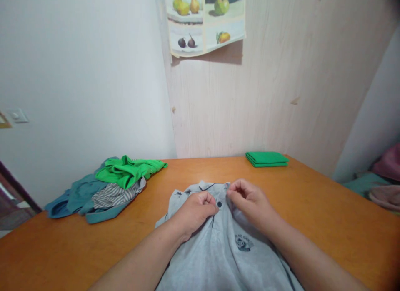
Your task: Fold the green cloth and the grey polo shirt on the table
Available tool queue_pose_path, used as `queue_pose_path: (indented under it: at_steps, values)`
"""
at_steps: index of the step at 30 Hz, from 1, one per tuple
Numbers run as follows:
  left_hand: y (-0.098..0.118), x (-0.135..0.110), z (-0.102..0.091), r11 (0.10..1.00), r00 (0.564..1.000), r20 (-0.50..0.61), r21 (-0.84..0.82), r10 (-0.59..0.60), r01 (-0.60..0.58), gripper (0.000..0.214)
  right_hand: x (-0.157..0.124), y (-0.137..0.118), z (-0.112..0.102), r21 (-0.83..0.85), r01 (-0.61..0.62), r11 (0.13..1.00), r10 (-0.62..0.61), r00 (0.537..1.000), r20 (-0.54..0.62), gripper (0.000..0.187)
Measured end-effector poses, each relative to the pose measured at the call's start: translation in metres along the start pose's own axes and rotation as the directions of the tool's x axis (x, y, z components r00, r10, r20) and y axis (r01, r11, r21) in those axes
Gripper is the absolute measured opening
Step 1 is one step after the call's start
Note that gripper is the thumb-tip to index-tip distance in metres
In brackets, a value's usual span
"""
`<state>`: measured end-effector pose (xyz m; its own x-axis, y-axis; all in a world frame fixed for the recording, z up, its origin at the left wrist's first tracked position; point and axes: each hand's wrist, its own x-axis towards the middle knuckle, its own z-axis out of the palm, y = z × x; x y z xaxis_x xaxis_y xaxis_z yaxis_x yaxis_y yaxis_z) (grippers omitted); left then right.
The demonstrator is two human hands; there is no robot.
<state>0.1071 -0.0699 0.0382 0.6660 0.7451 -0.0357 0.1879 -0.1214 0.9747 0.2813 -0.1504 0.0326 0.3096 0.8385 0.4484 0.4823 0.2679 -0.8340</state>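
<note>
A light grey polo shirt (215, 253) lies front side up on the table before me, its collar end away from me. It has a dark button (219, 204) on the placket and a dark printed badge on the chest. My left hand (200, 209) is closed in a pinch on the shirt's placket, just left of the button. At the right side of the collar, the fingers of my right hand (248, 201) pinch the cloth of the same shirt. The fingertips hide the exact bits of fabric held.
An orange-brown wooden table (321, 237) carries everything. At its back left is a heap of crumpled clothes with a bright green garment (128, 170) on top. A folded green cloth (267, 158) lies at the back right, near the wall. Fruit pictures (204, 22) hang above.
</note>
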Motion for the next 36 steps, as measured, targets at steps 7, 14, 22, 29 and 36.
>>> queue_pose_path:
  at_steps: [7,14,22,29,36]
  values:
    - [0.0065,-0.0023,-0.0028,0.999,0.999,0.039,-0.045,-0.019,0.02,0.009,-0.0039,-0.001,0.0089,-0.013,-0.13,0.991,0.13,0.967,0.22,0.009]
    - [0.0064,-0.0042,-0.005,0.998,0.996,0.091,-0.062,0.0,0.005,0.011,-0.0043,-0.0038,0.0091,0.123,-0.311,0.943,0.255,0.907,0.336,0.014]
    - [0.0008,-0.0024,-0.0038,1.0,0.993,0.116,-0.019,0.012,-0.01,0.012,-0.0057,-0.0033,0.0093,0.132,-0.309,0.942,0.247,0.903,0.353,0.011]
    - [0.0042,-0.0025,-0.0055,1.0,0.989,0.146,0.003,0.008,-0.009,0.011,-0.0055,-0.0039,0.009,0.094,-0.302,0.949,0.253,0.904,0.345,0.009]
    - [0.0041,-0.0024,-0.0063,0.999,0.985,0.171,-0.006,0.037,-0.036,0.01,-0.0043,-0.0055,0.0091,0.11,-0.323,0.94,0.28,0.914,0.293,0.009]
